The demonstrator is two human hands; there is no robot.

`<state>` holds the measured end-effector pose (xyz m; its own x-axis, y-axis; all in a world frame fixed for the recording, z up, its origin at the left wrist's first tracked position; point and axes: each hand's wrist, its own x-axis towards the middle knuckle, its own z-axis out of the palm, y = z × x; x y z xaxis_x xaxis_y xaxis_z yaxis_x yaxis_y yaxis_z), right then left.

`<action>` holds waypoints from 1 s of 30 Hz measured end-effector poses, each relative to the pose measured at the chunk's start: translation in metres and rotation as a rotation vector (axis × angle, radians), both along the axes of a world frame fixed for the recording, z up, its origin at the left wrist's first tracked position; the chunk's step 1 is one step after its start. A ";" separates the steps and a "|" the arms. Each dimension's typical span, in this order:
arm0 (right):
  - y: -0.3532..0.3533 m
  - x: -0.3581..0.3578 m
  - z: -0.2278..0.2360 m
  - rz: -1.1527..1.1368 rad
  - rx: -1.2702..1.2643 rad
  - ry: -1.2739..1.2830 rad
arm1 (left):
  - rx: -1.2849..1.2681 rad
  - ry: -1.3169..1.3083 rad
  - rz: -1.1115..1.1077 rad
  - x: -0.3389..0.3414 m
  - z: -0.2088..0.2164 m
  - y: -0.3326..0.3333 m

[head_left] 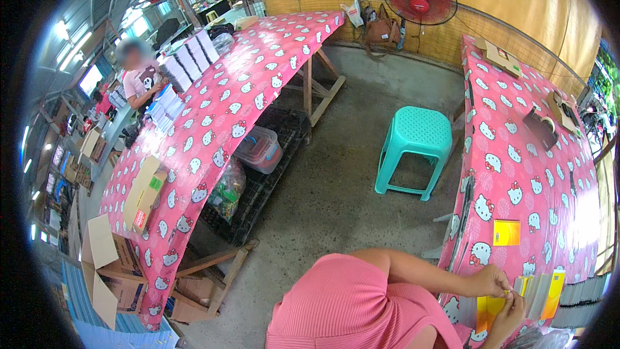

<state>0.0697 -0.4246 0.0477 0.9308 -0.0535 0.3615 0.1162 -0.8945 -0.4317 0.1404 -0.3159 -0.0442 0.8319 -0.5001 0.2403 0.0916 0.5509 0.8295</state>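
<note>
At the right-hand table, my left hand (489, 280) and my right hand (511, 315) meet with fingertips pinched together. Whatever they pinch is too small to make out. Just below the fingers is a yellow notepad (486, 311), partly covered by my right hand; I cannot tell whether it is held or lying down. Beside my hands stands a row of yellow-covered notepads (553, 296), with their page edges showing. A single yellow notepad (507, 232) lies flat on the pink patterned tablecloth (492, 181), farther from me.
A tape dispenser (541, 130) and cardboard boxes (500, 58) sit farther along this table. Dark-edged stacks (581, 300) stand at right. A turquoise stool (416, 148) is on the floor. Across the aisle, another pink-covered table (213, 116) holds notebook stacks (190, 58); a person (139, 74) works behind it.
</note>
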 end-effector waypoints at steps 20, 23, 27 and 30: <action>0.010 -0.026 0.029 -0.115 -0.133 -0.013 | 0.111 -0.076 -0.044 0.001 0.008 -0.004; 0.000 -0.035 0.015 -0.166 -0.178 -0.191 | 0.211 -0.101 -0.033 -0.002 0.012 -0.005; -0.006 -0.045 0.004 -0.319 -0.028 -0.595 | 0.086 -0.036 0.008 -0.004 0.005 -0.019; -0.011 -0.043 -0.010 -0.343 0.091 -0.484 | 0.006 -0.012 0.041 -0.002 0.012 -0.019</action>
